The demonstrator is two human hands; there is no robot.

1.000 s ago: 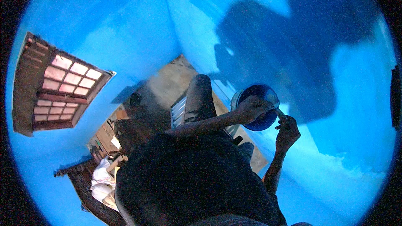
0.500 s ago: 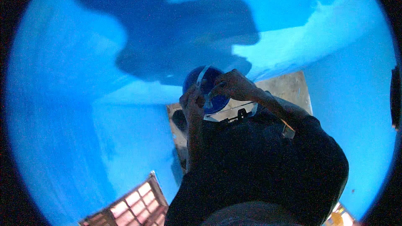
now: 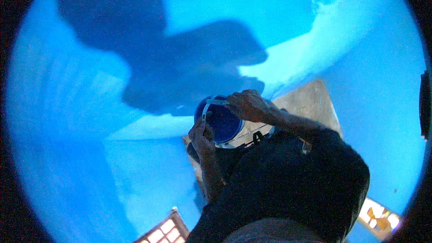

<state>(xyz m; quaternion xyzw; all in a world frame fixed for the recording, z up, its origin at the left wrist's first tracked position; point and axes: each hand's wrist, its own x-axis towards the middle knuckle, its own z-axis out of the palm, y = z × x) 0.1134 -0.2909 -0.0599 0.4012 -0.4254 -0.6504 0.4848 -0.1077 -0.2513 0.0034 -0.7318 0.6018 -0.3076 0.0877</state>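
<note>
Below my chest is a round bucket (image 3: 225,126) with a dark blue inside. A narrow pale strip (image 3: 209,103) with small dark marks bends over its left and far side. My left hand (image 3: 202,136), at the bucket's left rim, is closed on the strip's near end. My right hand (image 3: 249,105), above the right far rim, is closed where the strip's other end runs under the fingers. Shadow hides the fingertips, and I cannot tell what the strip is made of.
Blue-painted walls (image 3: 373,121) surround me, with a lighter unevenly painted band (image 3: 297,56). A large shadow falls on the far wall. Beneath me is a stained grey-brown floor (image 3: 310,103). A barred window (image 3: 166,233) is at lower left, and a bright opening (image 3: 380,218) at lower right.
Hands and bucket sit lower in the picture. My hands have moved apart: the right went from over the bucket's middle to its far right rim, and the strip now bends between them.
</note>
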